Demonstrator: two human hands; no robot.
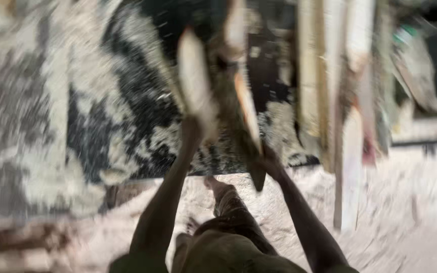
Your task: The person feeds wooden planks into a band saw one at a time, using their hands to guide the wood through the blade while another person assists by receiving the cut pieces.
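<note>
Planks [213, 96], rough and pale, are gripped in my left hand [192, 126] and right hand [269, 164], lifted toward twelve o'clock; steadying them looks needed next.

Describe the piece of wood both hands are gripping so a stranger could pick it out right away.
Start at the black-and-white speckled wall filling the left and centre. In front of it, the left hand and right hand hold up a pale wooden piece with rough brown bark. Unlike the planks leaning at right, it is off the ground; blur hides finer detail.
</note>
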